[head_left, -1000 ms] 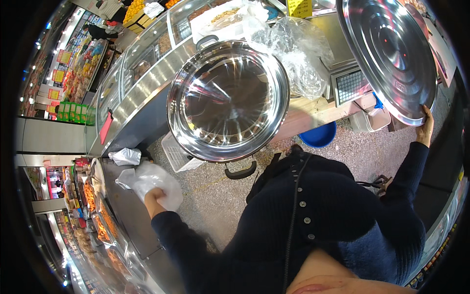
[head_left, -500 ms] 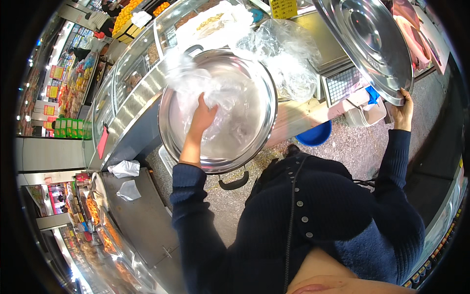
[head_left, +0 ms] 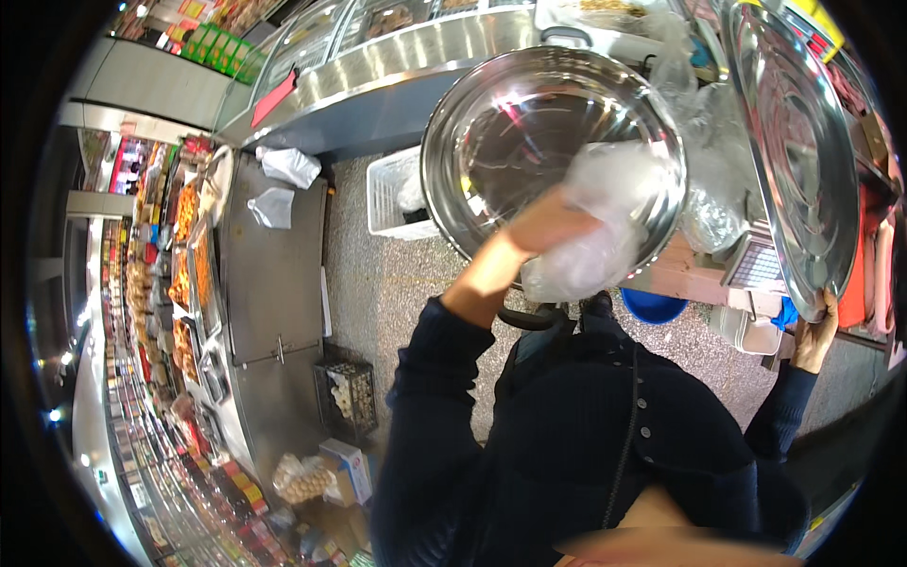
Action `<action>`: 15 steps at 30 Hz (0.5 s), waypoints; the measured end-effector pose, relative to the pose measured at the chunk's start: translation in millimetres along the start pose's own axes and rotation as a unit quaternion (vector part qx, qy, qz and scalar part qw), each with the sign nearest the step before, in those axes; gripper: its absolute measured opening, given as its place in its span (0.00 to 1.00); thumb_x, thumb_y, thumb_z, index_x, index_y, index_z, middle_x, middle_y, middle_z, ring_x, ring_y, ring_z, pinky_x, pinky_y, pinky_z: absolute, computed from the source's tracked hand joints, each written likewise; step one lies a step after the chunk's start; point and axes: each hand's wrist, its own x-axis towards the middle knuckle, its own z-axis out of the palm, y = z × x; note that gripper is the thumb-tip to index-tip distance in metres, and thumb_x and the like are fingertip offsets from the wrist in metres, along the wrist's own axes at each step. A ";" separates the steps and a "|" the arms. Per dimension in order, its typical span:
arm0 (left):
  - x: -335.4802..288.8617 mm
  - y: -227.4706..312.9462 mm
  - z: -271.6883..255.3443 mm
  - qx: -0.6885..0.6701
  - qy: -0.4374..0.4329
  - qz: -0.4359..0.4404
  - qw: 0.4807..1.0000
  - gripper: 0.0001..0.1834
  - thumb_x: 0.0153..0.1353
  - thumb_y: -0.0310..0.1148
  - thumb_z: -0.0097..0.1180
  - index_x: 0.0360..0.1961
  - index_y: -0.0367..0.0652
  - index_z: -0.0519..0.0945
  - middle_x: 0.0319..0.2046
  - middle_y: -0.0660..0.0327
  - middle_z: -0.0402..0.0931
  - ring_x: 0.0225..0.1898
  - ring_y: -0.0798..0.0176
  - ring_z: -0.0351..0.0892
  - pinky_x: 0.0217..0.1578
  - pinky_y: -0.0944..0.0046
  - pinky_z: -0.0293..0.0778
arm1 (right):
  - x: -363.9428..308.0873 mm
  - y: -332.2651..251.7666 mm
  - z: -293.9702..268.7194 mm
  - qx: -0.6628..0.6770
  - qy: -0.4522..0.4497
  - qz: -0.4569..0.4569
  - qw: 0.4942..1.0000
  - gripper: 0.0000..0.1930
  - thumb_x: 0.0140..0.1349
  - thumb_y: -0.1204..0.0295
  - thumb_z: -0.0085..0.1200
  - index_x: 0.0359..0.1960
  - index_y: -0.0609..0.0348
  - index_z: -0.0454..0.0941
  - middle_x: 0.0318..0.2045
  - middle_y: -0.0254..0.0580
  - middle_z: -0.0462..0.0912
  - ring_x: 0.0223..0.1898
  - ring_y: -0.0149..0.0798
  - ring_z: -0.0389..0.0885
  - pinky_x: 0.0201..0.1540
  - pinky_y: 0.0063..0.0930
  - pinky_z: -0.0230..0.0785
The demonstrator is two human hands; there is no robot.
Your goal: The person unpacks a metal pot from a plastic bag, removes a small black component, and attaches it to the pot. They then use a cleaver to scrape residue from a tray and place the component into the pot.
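Observation:
A large, shiny metal pan with dark handles stands in front of me, its bare inner bottom showing. Crumpled clear plastic, perhaps a bag, is bunched at the pan's right side. My left hand, blurred by motion, is closed on that plastic over the near right part of the pan. At the right, my right hand grips the lower edge of a big round metal lid, which is held up on its side. Fingers behind the lid are partly hidden.
More clear plastic lies between pan and lid. On the floor are a white basket, a blue basin and a black crate. A steel cabinet stands left; a glass-fronted counter runs along the far side.
My left hand has drawn the plastic from the pan's middle toward its near right edge. The lid stays in my right hand. The whole view has swung left.

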 end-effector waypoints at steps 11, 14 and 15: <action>-282.2 -167.4 -394.3 0.498 0.384 -0.481 0.611 0.19 0.51 0.35 0.52 0.43 0.34 0.77 0.36 0.42 0.78 0.43 0.44 0.78 0.43 0.55 0.74 | -110.5 129.5 86.5 -0.034 0.062 -0.072 0.995 0.08 0.54 0.76 0.53 0.36 0.62 0.77 0.38 0.40 0.81 0.41 0.36 0.78 0.50 0.30 0.69; -281.2 -253.9 -453.4 -0.053 0.698 -0.306 0.645 0.14 0.50 0.29 0.54 0.39 0.36 0.76 0.24 0.50 0.77 0.25 0.54 0.78 0.21 0.60 0.71 | -161.4 174.7 123.8 -0.077 0.160 -0.139 0.974 0.05 0.53 0.75 0.54 0.32 0.60 0.78 0.35 0.37 0.81 0.38 0.34 0.78 0.48 0.27 0.69; -273.6 -266.1 -468.0 -0.034 0.672 -0.278 0.685 0.20 0.50 0.30 0.56 0.45 0.37 0.72 0.32 0.50 0.75 0.31 0.52 0.77 0.25 0.54 0.71 | -174.7 184.6 137.3 -0.066 0.170 -0.145 0.973 0.05 0.53 0.76 0.54 0.31 0.61 0.78 0.33 0.37 0.81 0.37 0.34 0.78 0.48 0.27 0.69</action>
